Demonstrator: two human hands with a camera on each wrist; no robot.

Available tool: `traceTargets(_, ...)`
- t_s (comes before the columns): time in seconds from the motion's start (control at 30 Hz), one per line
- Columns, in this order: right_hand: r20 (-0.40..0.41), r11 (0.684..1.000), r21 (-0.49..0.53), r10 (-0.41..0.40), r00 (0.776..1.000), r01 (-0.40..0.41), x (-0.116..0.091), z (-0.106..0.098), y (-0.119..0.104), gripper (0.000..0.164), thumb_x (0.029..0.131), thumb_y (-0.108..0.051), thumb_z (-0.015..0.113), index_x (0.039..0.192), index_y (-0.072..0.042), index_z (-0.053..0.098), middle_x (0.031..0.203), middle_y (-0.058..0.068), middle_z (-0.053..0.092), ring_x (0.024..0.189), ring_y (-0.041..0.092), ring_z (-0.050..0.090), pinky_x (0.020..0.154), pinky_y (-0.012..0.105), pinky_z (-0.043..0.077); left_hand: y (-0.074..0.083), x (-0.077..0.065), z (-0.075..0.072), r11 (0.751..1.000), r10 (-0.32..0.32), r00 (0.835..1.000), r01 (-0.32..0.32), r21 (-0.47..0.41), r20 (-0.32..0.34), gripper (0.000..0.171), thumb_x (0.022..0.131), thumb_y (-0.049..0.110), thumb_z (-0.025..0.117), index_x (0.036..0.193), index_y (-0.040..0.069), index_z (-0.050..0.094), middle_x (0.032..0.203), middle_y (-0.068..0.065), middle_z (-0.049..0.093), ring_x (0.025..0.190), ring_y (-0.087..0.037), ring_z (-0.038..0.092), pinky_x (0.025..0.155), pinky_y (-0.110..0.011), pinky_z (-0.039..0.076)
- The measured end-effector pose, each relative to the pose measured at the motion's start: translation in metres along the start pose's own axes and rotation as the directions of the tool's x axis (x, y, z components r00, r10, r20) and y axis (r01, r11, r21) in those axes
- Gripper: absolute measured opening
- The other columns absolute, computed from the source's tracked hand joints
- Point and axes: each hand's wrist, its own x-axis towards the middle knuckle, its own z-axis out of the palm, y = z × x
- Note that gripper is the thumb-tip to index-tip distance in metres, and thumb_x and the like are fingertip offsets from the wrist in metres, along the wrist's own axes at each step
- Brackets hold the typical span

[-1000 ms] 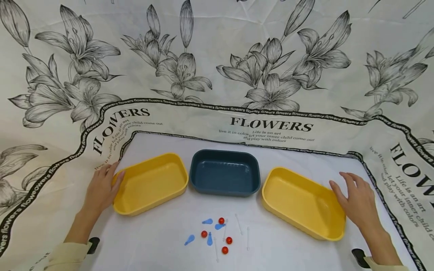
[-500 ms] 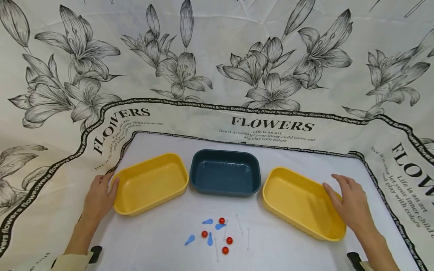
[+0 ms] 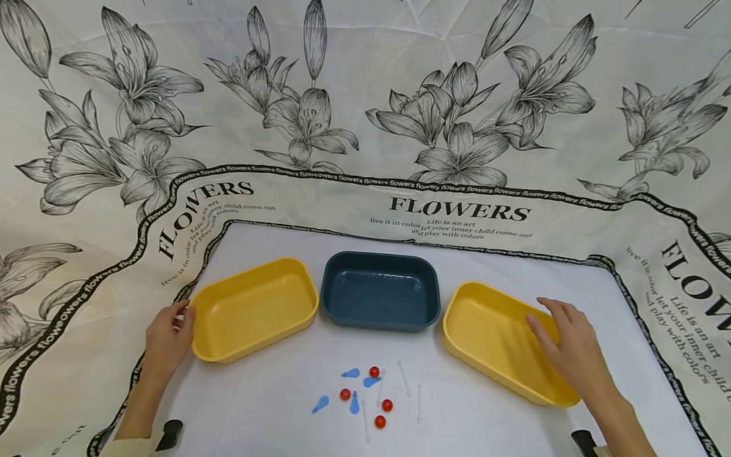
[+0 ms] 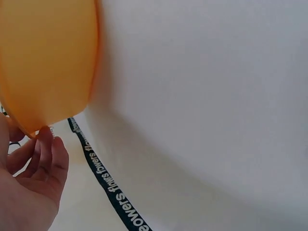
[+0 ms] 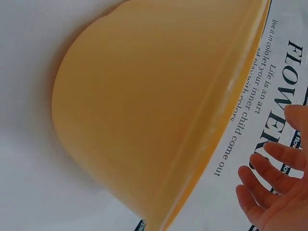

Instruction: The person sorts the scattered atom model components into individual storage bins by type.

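A dark blue rectangular tray with rounded corners (image 3: 381, 292) sits on the white table (image 3: 257, 406). Nearer the camera lie four glossy red balls (image 3: 387, 405), four flat light-blue drop-shaped pieces (image 3: 321, 404) and four thin whitish sticks (image 3: 419, 403), loosely scattered. Behind rises off-white fabric (image 3: 360, 76) printed with grey lilies, "FLOWERS" lettering and a black lettered band (image 3: 297, 172).

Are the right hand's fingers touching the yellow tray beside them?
Apart. The right wrist view shows it: printed cloth is visible between the fingers of the right hand and the rim of the yellow tray.
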Motion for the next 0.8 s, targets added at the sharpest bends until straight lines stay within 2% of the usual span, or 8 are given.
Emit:
traceTargets(0.17, -0.004, 0.998, 0.033, -0.050, 0.999, 0.050, -0.001, 0.007, -0.012, 0.049, 0.093, -0.032, 0.061, 0.129, 0.000, 0.050, 0.125, 0.027, 0.048, 0.111, 0.046, 0.042, 0.090, 0.065, 0.034, 0.005, 0.003, -0.002, 0.989, -0.139, 0.990, 0.140, -0.050, 0.025, 0.032, 0.096, 0.018, 0.054, 0.118, -0.004, 0.061, 0.099, -0.019, 0.061, 0.070, 0.004, 0.044, 0.058, -0.006, 0.039)
traceTargets(0.3, -0.004, 0.996, 0.033, -0.080, 0.997, 0.080, -0.001, 0.012, -0.021, 0.049, 0.093, -0.032, 0.061, 0.128, 0.001, 0.052, 0.124, 0.025, 0.049, 0.111, 0.045, 0.043, 0.090, 0.063, 0.035, 0.006, 0.007, -0.006, 0.956, -0.252, 0.963, 0.263, -0.130, 0.098, 0.037, 0.097, 0.024, 0.053, 0.120, -0.003, 0.060, 0.099, -0.016, 0.060, 0.064, 0.001, 0.049, 0.052, -0.013, 0.045)
traceTargets(0.37, -0.010, 0.995, 0.025, -0.095, 0.995, 0.095, -0.002, 0.013, -0.025, 0.049, 0.091, -0.031, 0.063, 0.127, 0.001, 0.053, 0.122, 0.024, 0.051, 0.110, 0.043, 0.045, 0.090, 0.061, 0.037, 0.006, 0.008, -0.006, 0.928, -0.307, 0.941, 0.329, -0.172, 0.142, 0.040, 0.096, 0.028, 0.054, 0.123, -0.002, 0.059, 0.098, -0.011, 0.058, 0.064, -0.002, 0.053, 0.053, -0.016, 0.048)
traceTargets(0.47, -0.020, 0.992, 0.024, -0.125, 0.992, 0.125, -0.002, 0.016, -0.030, 0.048, 0.089, -0.030, 0.066, 0.125, 0.000, 0.054, 0.120, 0.023, 0.054, 0.107, 0.041, 0.049, 0.088, 0.059, 0.040, 0.005, 0.012, -0.005, 0.860, -0.396, 0.896, 0.439, -0.259, 0.202, 0.045, 0.094, 0.032, 0.058, 0.125, -0.001, 0.057, 0.096, -0.004, 0.057, 0.065, -0.006, 0.056, 0.057, -0.017, 0.051)
traceTargets(0.53, -0.026, 0.988, 0.039, -0.146, 0.989, 0.147, -0.003, 0.018, -0.033, 0.047, 0.088, -0.029, 0.068, 0.124, 0.000, 0.055, 0.118, 0.021, 0.055, 0.106, 0.040, 0.051, 0.087, 0.057, 0.041, 0.005, 0.013, -0.005, 0.830, -0.424, 0.873, 0.481, -0.284, 0.239, 0.049, 0.094, 0.034, 0.059, 0.128, -0.001, 0.054, 0.095, 0.002, 0.056, 0.069, -0.004, 0.057, 0.060, -0.016, 0.052)
traceTargets(0.6, -0.034, 0.985, 0.055, -0.162, 0.986, 0.163, -0.003, 0.019, -0.036, 0.046, 0.088, -0.029, 0.068, 0.123, -0.001, 0.056, 0.117, 0.020, 0.056, 0.105, 0.039, 0.052, 0.088, 0.055, 0.041, 0.004, 0.015, -0.006, 0.796, -0.439, 0.856, 0.511, -0.324, 0.272, 0.052, 0.093, 0.034, 0.060, 0.130, -0.002, 0.052, 0.093, 0.006, 0.056, 0.071, -0.003, 0.057, 0.061, -0.016, 0.052)
traceTargets(0.7, -0.048, 0.979, 0.077, -0.183, 0.982, 0.187, -0.003, 0.023, -0.042, 0.043, 0.088, -0.027, 0.068, 0.121, -0.003, 0.057, 0.116, 0.018, 0.057, 0.105, 0.038, 0.053, 0.089, 0.054, 0.040, 0.004, 0.017, -0.009, 0.769, -0.428, 0.841, 0.531, -0.355, 0.332, 0.055, 0.094, 0.032, 0.058, 0.134, -0.004, 0.046, 0.090, 0.013, 0.057, 0.073, -0.001, 0.057, 0.065, -0.016, 0.052)
traceTargets(0.8, -0.054, 0.975, 0.088, -0.198, 0.979, 0.202, -0.002, 0.027, -0.050, 0.040, 0.088, -0.025, 0.069, 0.119, -0.003, 0.058, 0.113, 0.015, 0.058, 0.104, 0.035, 0.053, 0.089, 0.053, 0.041, 0.004, 0.018, -0.011, 0.725, -0.446, 0.815, 0.571, -0.385, 0.369, 0.057, 0.094, 0.031, 0.058, 0.137, -0.004, 0.043, 0.090, 0.014, 0.057, 0.075, -0.003, 0.057, 0.066, -0.017, 0.052)
